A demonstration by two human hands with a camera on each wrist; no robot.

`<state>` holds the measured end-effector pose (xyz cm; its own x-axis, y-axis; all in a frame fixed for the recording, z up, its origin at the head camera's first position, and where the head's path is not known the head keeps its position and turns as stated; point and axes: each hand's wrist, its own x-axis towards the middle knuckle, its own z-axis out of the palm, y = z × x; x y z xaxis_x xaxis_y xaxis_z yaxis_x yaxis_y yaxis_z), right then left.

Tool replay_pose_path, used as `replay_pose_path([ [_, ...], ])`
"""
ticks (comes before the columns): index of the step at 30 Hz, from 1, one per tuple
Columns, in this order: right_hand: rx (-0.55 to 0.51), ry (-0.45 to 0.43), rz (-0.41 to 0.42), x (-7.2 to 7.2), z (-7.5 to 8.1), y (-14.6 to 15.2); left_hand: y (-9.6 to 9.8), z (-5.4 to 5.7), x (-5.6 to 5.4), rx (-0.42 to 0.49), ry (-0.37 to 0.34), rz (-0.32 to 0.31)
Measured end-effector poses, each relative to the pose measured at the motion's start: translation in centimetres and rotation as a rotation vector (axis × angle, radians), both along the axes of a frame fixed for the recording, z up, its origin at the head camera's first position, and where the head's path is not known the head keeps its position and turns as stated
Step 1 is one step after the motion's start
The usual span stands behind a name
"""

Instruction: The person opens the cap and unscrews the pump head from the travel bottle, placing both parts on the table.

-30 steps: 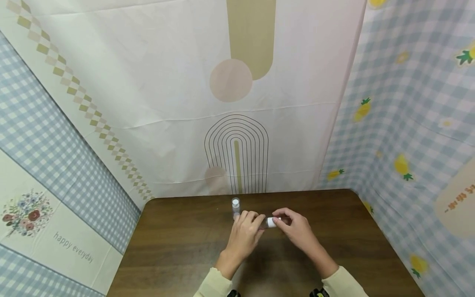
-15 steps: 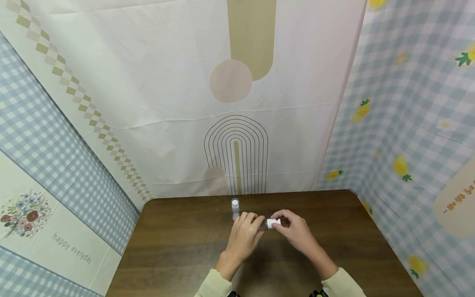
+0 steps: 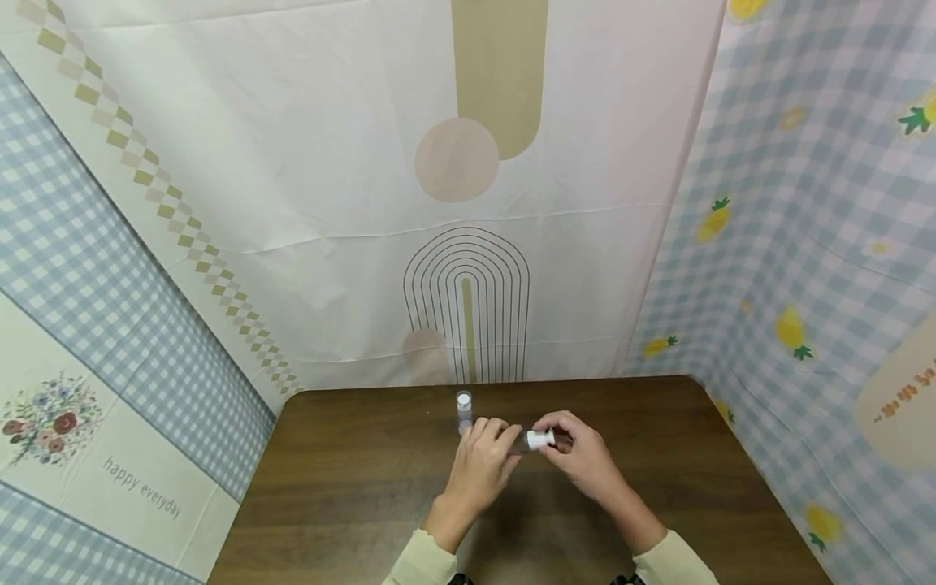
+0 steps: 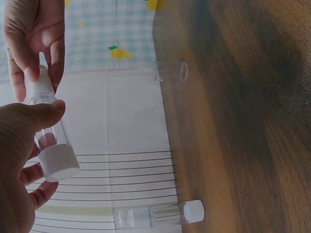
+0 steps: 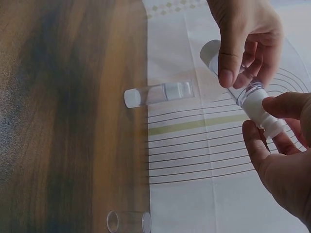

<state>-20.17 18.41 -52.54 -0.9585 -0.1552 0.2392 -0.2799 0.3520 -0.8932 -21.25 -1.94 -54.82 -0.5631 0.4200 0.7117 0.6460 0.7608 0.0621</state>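
Observation:
My left hand point(image 3: 478, 465) grips the clear body of a small pump bottle point(image 4: 59, 162) with a white base, held tilted above the table. The fingers and thumb of my right hand point(image 3: 587, 457) pinch its white pump collar point(image 5: 256, 106) at the other end. In the left wrist view a thin white nozzle shows between the right fingers. A second clear bottle point(image 3: 464, 412) with a white base stands upright on the table beyond my left hand, its clear cover on. A loose clear cap point(image 4: 168, 71) stands on the table to the right of that bottle.
The brown wooden table point(image 3: 351, 487) ends at a white printed cloth point(image 3: 329, 284) hanging behind it. Checked cloths with pineapples point(image 3: 712, 219) and flowers hang at the sides.
My right fingers have shifted their hold on the white collar, and more of it shows between the hands. My left hand and the standing bottle stay in place.

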Motion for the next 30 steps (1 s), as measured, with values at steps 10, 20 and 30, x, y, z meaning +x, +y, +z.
replay_pose_path([
  [10,-0.039,0.128,-0.038,0.06,0.01,-0.05,-0.03,-0.11,-0.04,0.003,0.008,0.001],
  [20,0.086,-0.121,-0.142,-0.27,0.25,-0.28,0.08,-0.07,-0.03,0.003,0.013,-0.005],
  [30,0.046,-0.183,-0.102,-0.23,0.39,-0.38,0.1,-0.07,-0.01,-0.003,0.034,-0.005],
])
